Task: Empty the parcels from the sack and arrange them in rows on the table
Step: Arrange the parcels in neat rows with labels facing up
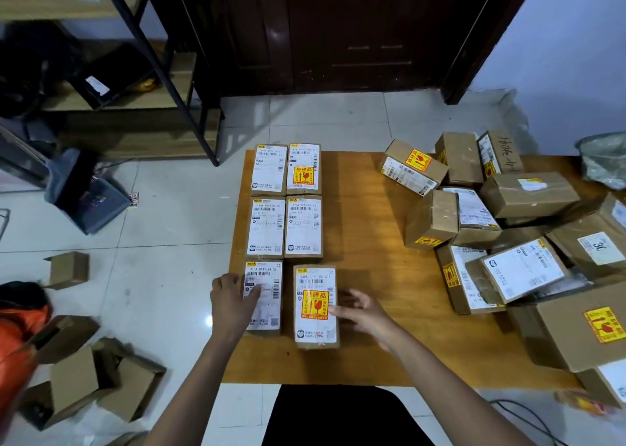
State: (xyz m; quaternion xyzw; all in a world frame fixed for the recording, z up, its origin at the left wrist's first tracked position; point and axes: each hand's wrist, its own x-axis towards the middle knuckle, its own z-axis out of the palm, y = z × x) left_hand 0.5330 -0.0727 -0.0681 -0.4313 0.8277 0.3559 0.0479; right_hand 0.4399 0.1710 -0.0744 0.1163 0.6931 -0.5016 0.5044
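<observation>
A person stands at a wooden table [372, 310], seen from a head-worn camera looking down at both bare hands. On the table's left part, six parcels lie flat, labels up, in two columns of three. The left hand [233, 301] rests with relaxed, fairly straight fingers on the near-left parcel [264, 298], touching its left edge and label. The right hand [359, 310] lies against the right side of the near-right parcel [315, 306], which bears a red and yellow fragile sticker; its fingers look loosely extended, pressing rather than clasping. That parcel sits slightly nearer and a little apart from its neighbour, not quite square with the rows. On the right, a loose heap of unsorted parcels [528, 228] covers the table, and a crumpled greenish sack [603, 161] lies at the far right edge. The step in hand appears to be aligning the third row. Next, the right hand likely needs to nudge its parcel forward and leftward, then reach for the heap.
</observation>
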